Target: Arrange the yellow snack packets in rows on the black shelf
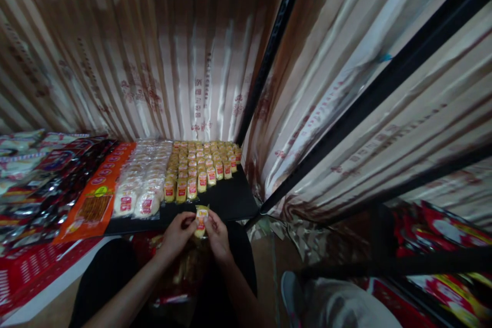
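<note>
A small yellow snack packet (pixel 201 221) with a red label is held upright between my two hands, in front of the shelf edge. My left hand (pixel 181 230) pinches its left side, fingers curled. On the other side, my right hand (pixel 217 236) grips it with the thumb across the front. Just beyond, rows of matching yellow snack packets (pixel 202 182) stand on the black shelf (pixel 226 197). To their left are rows of white round snack packets (pixel 146 204) in clear wrapping. Below my hands, partly hidden by my arms, lies a bag of more packets (pixel 179 271).
An orange snack bag (pixel 90 205) and dark glossy packets (pixel 42 189) fill the shelf's left. A red basket (pixel 23 271) stands at lower left. Black rack posts (pixel 269 61) rise before printed curtains (pixel 172 61). At lower right are another person's leg (pixel 342 305) and more red packets (pixel 446 225).
</note>
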A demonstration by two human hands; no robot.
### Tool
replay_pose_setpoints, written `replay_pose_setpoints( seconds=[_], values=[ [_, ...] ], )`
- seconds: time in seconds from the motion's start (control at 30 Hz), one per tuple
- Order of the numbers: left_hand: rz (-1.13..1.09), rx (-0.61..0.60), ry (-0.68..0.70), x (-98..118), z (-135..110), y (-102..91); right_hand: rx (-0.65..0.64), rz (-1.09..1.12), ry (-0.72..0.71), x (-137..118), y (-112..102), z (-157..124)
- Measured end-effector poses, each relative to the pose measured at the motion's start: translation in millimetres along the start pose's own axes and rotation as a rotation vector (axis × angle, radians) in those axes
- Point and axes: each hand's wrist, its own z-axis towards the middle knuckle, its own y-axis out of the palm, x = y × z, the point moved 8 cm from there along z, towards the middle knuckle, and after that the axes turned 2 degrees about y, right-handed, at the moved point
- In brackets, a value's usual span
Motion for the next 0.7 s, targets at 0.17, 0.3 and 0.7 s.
replay_pose_setpoints(
  seconds=[0.17,0.3,0.7],
  values=[
    [0.135,-0.051,0.037,25,24,5.4,-0.104,-0.026,-0.037,-11,-1,8],
    [0.219,-0.077,0.044,41,37,16.8,-0.053,-0.183,-0.121,-16,-15,20],
    [0.274,0.046,0.151,83,83,28.4,0.438,-0.886,-0.381,-54,-87,128]
  ],
)
